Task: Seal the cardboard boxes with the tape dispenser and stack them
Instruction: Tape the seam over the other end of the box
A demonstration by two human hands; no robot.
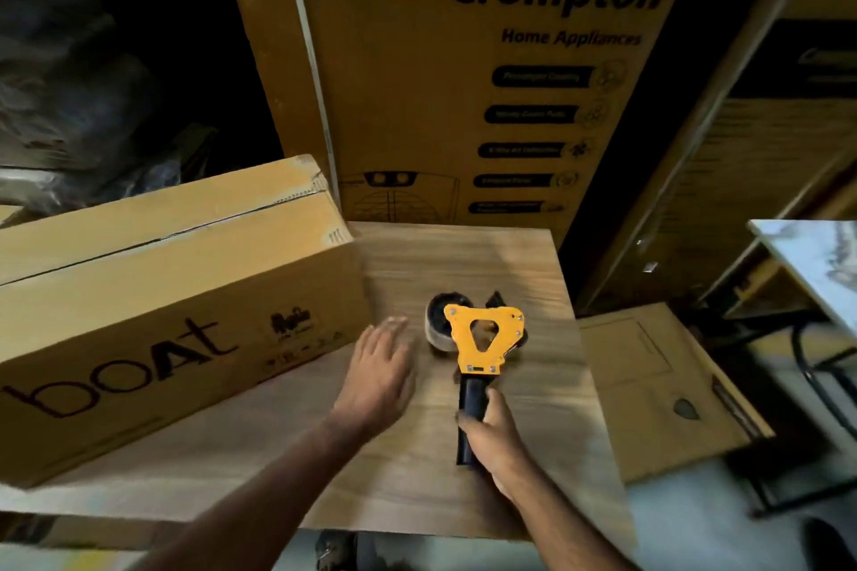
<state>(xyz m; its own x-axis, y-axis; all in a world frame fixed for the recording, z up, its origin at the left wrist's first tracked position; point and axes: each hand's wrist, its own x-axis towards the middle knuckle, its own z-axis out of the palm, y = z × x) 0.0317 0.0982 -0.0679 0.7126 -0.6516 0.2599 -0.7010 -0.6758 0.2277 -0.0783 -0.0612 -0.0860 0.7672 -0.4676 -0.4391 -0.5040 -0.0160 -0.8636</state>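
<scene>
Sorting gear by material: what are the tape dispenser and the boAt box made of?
Tape dispenser: yellow frame looks like painted metal, with visible rivets, though plastic is possible; black handle looks like matte plastic. boAt box: brown corrugated cardboard, matte, with printed black lettering.

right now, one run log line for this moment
right hand grips tape dispenser handle on table | left hand open, hovering between dispenser and boat box | box seam untaped

A long brown cardboard box (153, 301) printed "boAt" lies on its side at the left, flaps closed, seam untaped. Right of it a yellow tape dispenser (482, 341) lies flat, black handle pointing near.
</scene>
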